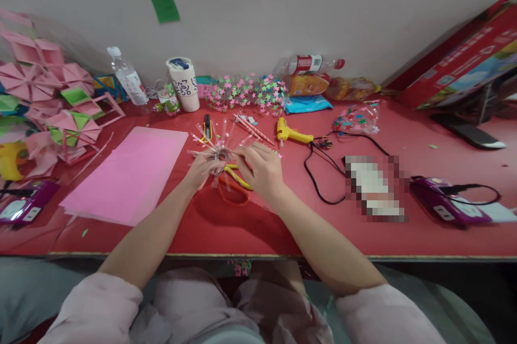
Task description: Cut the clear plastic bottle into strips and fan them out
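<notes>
My left hand [202, 169] is closed around a clear plastic piece with thin strips splayed out from its round middle [222, 155]; it looks like a cut bottle. From the right side my right hand [262, 167] pinches one of its strips, fingertips close to the ring. Some strips end in small pink stars. Below the hands lie scissors with a red-orange handle [233, 196] and a tool with yellow handles [239, 177], both partly hidden. Just beyond are a yellow-and-black cutter [207, 128] and pink striped sticks [254, 130].
Pink paper sheets [129, 177] lie at left, below pink paper models [32, 80]. A yellow glue gun [293, 131] trails a black cord. Star-covered strips [246, 93], a tumbler [188, 85] and bottles [311, 64] line the wall. Purple devices [448, 201] sit at both sides.
</notes>
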Demonstrator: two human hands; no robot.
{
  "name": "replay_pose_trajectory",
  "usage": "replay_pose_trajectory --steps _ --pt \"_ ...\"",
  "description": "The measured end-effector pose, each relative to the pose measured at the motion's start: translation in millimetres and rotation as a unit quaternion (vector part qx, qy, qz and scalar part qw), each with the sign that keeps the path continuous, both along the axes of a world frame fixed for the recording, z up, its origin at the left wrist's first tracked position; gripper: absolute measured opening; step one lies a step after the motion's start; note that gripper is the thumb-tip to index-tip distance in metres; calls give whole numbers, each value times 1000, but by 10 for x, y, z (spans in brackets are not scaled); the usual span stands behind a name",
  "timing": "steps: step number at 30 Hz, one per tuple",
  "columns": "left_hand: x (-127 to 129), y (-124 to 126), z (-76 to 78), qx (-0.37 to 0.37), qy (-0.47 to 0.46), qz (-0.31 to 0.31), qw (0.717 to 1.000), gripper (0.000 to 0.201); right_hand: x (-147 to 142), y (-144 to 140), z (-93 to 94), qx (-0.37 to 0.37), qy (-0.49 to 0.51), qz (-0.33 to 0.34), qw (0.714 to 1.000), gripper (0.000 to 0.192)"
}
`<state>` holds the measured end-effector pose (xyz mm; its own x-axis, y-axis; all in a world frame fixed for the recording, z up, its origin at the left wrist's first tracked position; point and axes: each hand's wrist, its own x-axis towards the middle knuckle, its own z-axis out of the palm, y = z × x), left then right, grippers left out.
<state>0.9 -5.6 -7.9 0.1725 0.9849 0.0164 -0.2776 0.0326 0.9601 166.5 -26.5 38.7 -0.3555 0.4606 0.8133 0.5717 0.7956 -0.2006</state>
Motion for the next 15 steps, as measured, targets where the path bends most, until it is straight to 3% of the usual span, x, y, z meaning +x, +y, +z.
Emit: replay_pose_trajectory --steps 6,15 --pt "-1 -4 24 4 -15 1 1000 33 -1 -8 -14 -25 40 10 999 11" --pt "10 3 57 1 -29 39 999 32 24 -18 76 48 35 -10 998 9"
